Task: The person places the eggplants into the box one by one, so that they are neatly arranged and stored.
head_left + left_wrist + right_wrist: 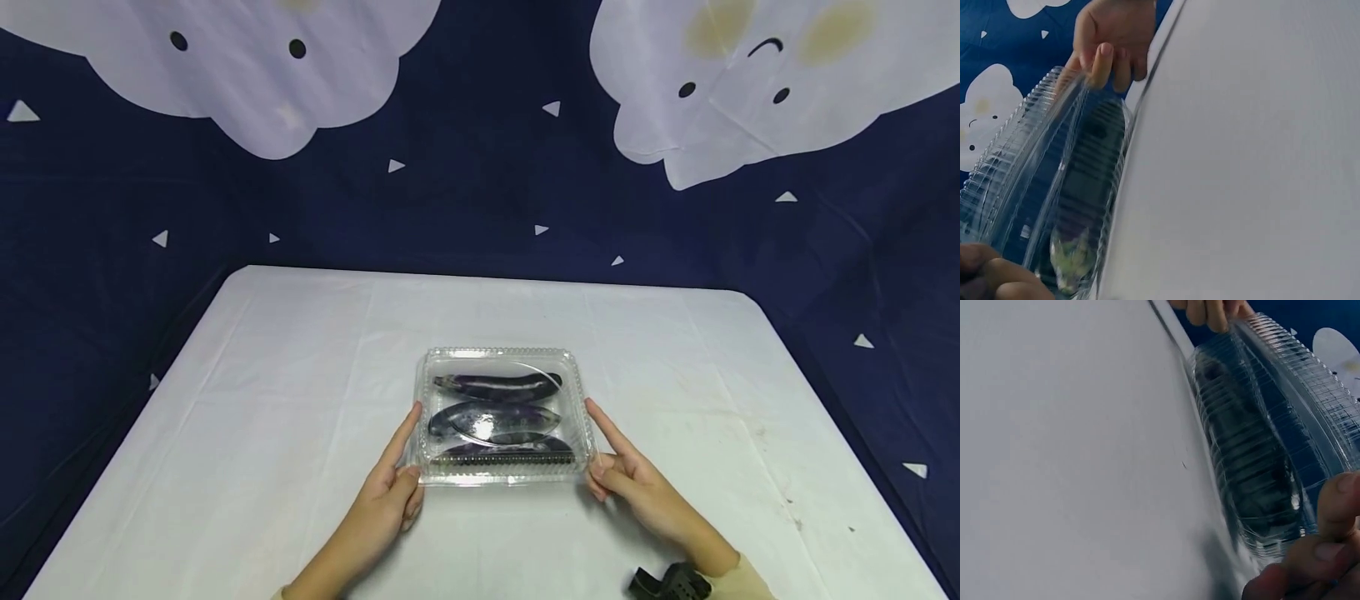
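A clear plastic clamshell box [502, 478] with its lid down sits near the middle front of the table. Three dark purple eggplants [498, 387] lie side by side inside, seen through the lid. My left hand [386, 500] pinches the box's left rim near the front corner, index finger stretched along the side. At the opposite rim, my right hand [637, 487] grips the front right corner in the same way. The left wrist view catches a green eggplant stem end [1071, 257] through the ribbed wall. Some fingertips are hidden beneath the rim.
A white cloth-covered table [262, 400] spreads around the box, with small dark marks on its right side. Behind it hangs a navy curtain [465, 217] with white clouds and triangles. A black strap device [671, 582] is by the right wrist.
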### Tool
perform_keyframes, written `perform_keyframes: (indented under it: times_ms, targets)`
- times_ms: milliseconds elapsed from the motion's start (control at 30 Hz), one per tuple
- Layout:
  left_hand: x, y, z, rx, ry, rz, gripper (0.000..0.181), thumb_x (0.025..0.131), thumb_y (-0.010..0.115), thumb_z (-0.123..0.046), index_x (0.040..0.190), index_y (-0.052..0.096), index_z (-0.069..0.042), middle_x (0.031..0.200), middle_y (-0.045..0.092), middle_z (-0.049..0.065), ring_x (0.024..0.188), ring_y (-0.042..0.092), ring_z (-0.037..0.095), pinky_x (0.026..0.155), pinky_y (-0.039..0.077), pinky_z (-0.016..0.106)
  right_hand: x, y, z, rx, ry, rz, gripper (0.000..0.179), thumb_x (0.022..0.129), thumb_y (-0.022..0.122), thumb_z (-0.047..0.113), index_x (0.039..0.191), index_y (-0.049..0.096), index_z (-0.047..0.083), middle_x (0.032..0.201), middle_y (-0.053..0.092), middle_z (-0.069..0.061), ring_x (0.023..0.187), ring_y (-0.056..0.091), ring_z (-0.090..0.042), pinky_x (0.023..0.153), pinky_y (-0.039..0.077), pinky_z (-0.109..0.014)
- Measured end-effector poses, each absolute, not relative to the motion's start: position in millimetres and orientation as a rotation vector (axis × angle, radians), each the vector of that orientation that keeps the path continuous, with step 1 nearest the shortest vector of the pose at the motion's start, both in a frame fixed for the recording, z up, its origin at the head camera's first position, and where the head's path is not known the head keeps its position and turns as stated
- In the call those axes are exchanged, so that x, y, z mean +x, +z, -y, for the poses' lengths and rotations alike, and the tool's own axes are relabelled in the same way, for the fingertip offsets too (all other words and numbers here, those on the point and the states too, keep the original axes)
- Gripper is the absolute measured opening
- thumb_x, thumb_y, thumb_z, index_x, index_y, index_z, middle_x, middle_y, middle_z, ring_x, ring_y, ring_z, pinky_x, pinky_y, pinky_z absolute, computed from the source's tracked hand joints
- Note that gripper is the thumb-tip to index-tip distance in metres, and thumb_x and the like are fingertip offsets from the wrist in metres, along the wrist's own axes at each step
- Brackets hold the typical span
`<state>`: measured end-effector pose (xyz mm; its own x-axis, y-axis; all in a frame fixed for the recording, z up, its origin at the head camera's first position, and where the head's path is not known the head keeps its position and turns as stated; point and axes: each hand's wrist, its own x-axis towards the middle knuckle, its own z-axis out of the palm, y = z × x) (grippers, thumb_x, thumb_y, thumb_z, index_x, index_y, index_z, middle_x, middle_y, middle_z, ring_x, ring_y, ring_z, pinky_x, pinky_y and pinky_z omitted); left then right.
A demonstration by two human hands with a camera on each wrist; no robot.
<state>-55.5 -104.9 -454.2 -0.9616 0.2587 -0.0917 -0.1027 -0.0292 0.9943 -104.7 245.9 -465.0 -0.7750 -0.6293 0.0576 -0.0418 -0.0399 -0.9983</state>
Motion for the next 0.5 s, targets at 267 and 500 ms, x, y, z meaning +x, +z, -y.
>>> perform_keyframes:
  times_ms: [267,500]
  targets:
    - [-57.4,-437.7,110.1,0.003,1.644,-2.435,0.053,0.109,0.034,-0.024,0.153,0.019,-0.050,0.057,0.044,-0.003,0.048,0.037,0.008,0.053,0.037,0.032,-104.4,-443.4,-243.8,-0.701,-1.511,-2.501,0.056,0.106,0.037,0.007,0.159,0.024,0.021,0.076,0.055,-0.010,0.063,0.051,-0.019,0.058,0.044,-0.031]
    - [-72.7,-416.6,116.7,0.126,0.946,-3.214,0.053,0.100,0.053,-0.038,0.150,0.043,-0.024,0.077,0.057,-0.002,0.063,0.046,0.012,0.053,0.037,0.028,-114.9,-422.5,-224.6,-0.625,-0.769,-3.209,0.052,0.101,0.056,0.034,0.150,0.043,0.027,0.121,0.059,0.002,0.102,0.056,-0.015,0.079,0.048,-0.038]
